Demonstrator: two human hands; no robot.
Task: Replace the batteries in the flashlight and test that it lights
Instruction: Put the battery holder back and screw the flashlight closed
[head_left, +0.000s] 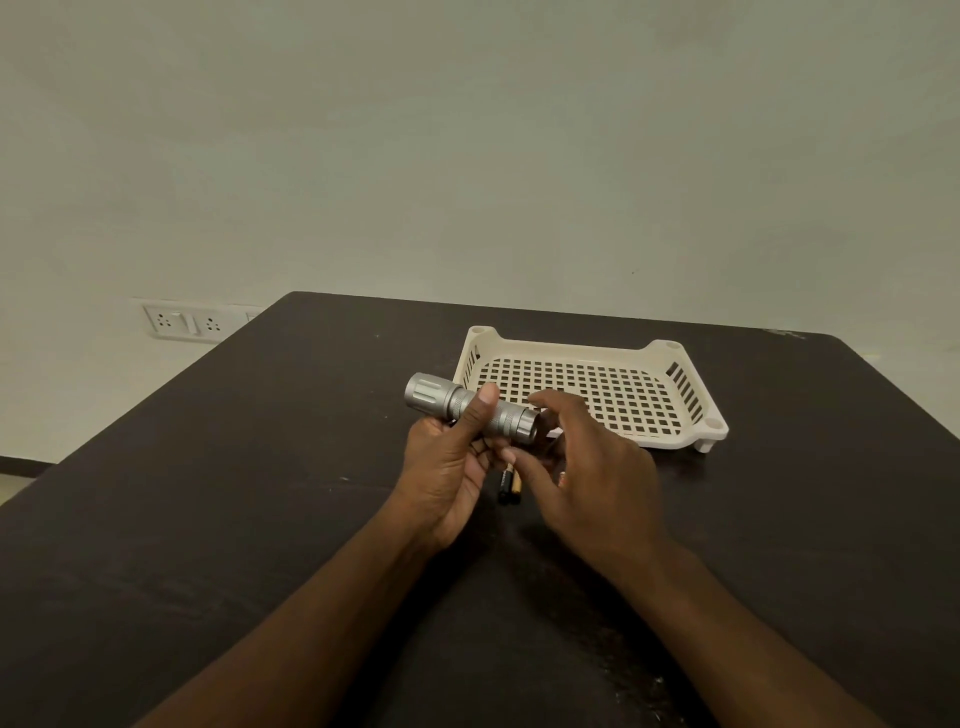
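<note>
While left hand (447, 462) fingers wrap the flashlight (470, 410) mid-body above the table (260, 467), right hand (587, 467) fingers hang loosely curled at its tail end, holding nothing; batteries (509, 486) lie below the fingertips.

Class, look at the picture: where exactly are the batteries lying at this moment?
The batteries lie on the dark table near the middle of the head view, between the left hand and right hand, just below the flashlight.

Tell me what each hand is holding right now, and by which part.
The left hand grips the flashlight around its mid-body. The right hand is by the tail end; whether it holds anything cannot be told.
</note>
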